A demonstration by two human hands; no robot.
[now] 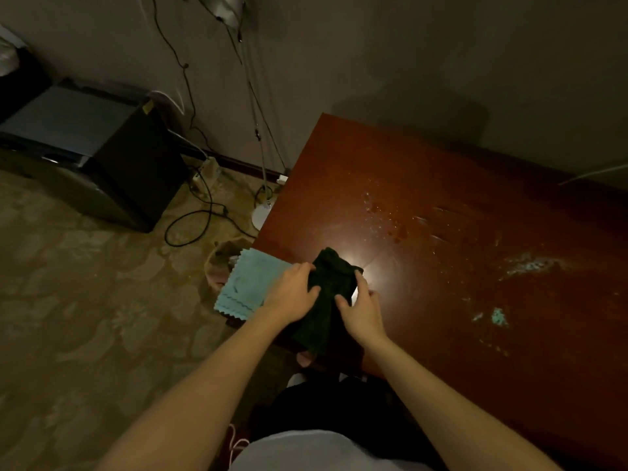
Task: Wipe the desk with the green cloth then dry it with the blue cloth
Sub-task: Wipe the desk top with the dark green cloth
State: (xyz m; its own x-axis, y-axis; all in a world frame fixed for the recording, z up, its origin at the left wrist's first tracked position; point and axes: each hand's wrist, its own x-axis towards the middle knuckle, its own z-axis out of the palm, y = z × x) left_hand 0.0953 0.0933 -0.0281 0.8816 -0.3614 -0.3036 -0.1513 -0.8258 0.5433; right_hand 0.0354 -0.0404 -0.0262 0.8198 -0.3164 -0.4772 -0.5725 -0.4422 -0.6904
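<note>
The dark green cloth (pixel 328 294) is bunched up above the near left corner of the reddish-brown desk (pixel 424 185), with one end hanging down over the front edge. My left hand (pixel 294 290) grips its left side and my right hand (pixel 362 307) grips its right side. The light blue cloth (pixel 248 287) lies flat at the desk's left corner, partly overhanging the edge, just left of my left hand. Wet streaks and droplets (pixel 390 219) shine on the desk's middle, and pale smears (pixel 530 265) sit farther right.
A wall runs behind the desk. Left of the desk is patterned carpet with a black cabinet (pixel 112 164), tangled cables (pixel 204 205) and a floor lamp's white base (pixel 261 214). A white cord (pixel 594 173) lies at the desk's far right.
</note>
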